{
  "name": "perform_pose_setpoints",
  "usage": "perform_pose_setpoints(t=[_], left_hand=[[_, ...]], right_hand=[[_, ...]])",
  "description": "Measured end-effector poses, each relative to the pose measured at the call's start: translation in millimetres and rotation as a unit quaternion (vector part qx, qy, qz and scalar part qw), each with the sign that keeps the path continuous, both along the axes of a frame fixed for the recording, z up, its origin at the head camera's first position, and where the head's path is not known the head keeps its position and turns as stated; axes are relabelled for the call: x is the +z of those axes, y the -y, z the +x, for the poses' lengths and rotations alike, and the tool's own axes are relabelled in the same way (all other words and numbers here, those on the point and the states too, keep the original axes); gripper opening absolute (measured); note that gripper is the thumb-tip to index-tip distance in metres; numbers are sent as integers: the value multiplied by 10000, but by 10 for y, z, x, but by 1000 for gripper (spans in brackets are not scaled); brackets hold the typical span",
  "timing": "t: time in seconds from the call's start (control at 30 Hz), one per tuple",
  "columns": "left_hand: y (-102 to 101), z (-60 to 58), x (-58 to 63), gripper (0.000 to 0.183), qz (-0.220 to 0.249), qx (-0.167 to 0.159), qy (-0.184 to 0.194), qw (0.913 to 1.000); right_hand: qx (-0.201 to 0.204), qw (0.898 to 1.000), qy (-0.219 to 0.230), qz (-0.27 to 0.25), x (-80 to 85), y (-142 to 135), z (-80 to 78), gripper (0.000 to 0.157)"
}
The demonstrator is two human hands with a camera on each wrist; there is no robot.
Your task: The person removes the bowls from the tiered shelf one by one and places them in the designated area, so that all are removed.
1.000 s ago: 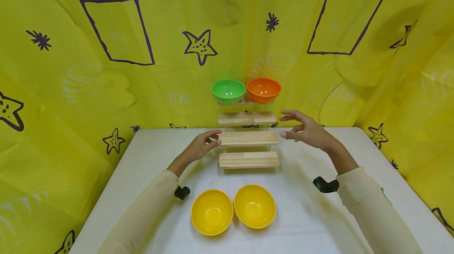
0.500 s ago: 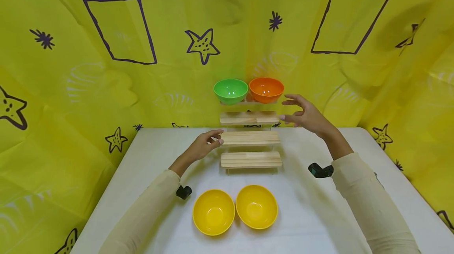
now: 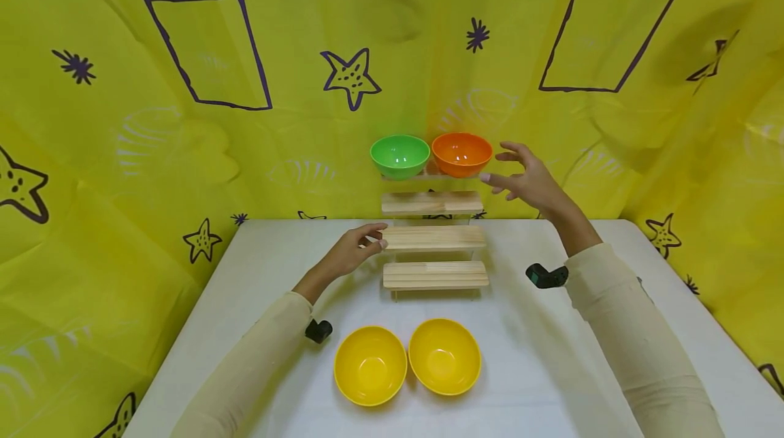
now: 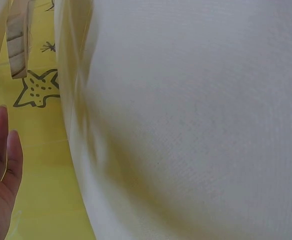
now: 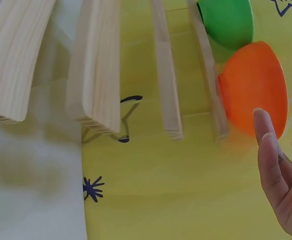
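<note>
My left hand [image 3: 344, 253] is at the left end of a wooden plank [image 3: 435, 239], second from the bottom of a stepped rack. Thumb and forefinger lie right at that plank's edge; in the left wrist view the hand's fingers [image 4: 14, 152] look fairly straight. An orange bowl [image 3: 462, 156] sits on the rack's top tier beside a green bowl [image 3: 400, 157]. My right hand [image 3: 534, 185] is just right of the orange bowl, fingers spread and holding nothing. In the right wrist view its fingertips overlap the orange bowl [image 5: 258, 85] near the rim.
Two yellow bowls, a left one [image 3: 370, 366] and a right one [image 3: 445, 358], stand side by side on the white table [image 3: 539, 370] in front of the rack. A yellow patterned curtain [image 3: 306, 16] closes off the back and sides. Each forearm carries a dark wrist camera [image 3: 547, 276].
My right hand has risen from beside the second-from-bottom plank to the orange bowl's right side. The left hand stays at the plank's end, and the bowls keep their places.
</note>
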State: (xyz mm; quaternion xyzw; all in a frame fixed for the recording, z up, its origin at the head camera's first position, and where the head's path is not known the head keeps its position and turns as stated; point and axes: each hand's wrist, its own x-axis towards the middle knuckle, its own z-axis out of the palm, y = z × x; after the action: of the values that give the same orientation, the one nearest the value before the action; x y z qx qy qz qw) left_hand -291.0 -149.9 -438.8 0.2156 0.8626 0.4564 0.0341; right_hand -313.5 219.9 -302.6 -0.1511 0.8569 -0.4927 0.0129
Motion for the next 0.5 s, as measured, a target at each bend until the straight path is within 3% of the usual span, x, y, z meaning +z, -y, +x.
perform_pose_setpoints(t=[0.5], left_hand=[[-7, 17, 19, 48, 110, -57, 56, 9999]], right_hand=[[136, 9996, 180, 164, 66, 111, -246, 95]])
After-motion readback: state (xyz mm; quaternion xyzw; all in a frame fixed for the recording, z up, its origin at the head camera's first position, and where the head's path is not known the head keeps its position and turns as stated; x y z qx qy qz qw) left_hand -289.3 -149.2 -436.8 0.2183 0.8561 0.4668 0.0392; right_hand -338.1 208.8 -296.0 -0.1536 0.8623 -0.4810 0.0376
